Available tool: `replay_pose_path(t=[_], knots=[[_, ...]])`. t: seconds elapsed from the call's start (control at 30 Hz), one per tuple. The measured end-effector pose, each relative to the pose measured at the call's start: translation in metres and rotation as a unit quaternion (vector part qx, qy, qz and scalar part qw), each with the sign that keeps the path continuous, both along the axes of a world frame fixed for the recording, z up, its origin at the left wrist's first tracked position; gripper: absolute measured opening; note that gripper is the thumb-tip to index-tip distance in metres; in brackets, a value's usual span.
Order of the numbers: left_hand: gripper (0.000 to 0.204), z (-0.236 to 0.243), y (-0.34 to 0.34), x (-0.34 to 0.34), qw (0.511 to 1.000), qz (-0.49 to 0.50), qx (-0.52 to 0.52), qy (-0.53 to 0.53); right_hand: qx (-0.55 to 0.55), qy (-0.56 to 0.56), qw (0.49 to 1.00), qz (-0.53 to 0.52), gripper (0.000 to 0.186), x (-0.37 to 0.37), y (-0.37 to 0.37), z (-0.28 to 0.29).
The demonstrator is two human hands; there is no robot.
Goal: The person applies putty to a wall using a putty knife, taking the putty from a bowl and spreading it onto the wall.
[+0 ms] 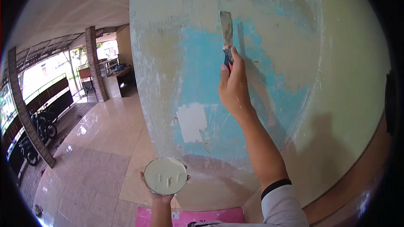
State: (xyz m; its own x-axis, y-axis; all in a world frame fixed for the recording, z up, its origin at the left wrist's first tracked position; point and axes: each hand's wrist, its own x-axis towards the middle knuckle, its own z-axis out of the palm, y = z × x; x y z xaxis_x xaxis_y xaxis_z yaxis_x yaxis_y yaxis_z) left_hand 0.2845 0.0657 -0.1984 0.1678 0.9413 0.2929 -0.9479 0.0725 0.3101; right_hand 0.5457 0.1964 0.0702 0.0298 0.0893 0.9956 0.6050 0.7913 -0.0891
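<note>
My right hand (pixel 233 85) is closed round the dark handle of a putty knife (pixel 227 27), raised in front of the upper wall. Its blade points up and lies against or very close to the wall (pixel 206 71), where beige filler borders bare turquoise paint. Low on the left, my left hand (pixel 160 196) holds a round container of pale putty (pixel 165 176) from beneath, fingers curled round its sides. Several small gouges mark the putty's surface. A whitish patch (pixel 192 122) of filler shows on the lower turquoise area.
A pink sheet or package (pixel 189 216) lies on the floor at the wall's foot. Glossy tiles (pixel 105 143) stretch away to the left, toward brick pillars (pixel 96 63) and a parked motorcycle (pixel 42 126). A brown edge (pixel 349 176) runs along the right.
</note>
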Motion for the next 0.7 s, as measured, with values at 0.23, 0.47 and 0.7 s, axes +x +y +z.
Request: replay_pose_path(t=[0.23,0.47,0.7], knots=[[0.096,-0.062,0.026,-0.026,0.998,0.026,-0.034,-0.046,0.083,-0.014,0.988,-0.127,0.061,0.018,0.053,-0.006],[0.096,-0.076,0.037,-0.041,0.998,0.007,-0.027,-0.047,0.065,-0.002,0.983,-0.17,0.058,0.019,0.057,-0.015],[0.098,-0.09,0.05,-0.051,0.999,-0.001,-0.034,-0.017,0.028,-0.024,0.976,-0.213,0.053,0.022,0.036,-0.009]])
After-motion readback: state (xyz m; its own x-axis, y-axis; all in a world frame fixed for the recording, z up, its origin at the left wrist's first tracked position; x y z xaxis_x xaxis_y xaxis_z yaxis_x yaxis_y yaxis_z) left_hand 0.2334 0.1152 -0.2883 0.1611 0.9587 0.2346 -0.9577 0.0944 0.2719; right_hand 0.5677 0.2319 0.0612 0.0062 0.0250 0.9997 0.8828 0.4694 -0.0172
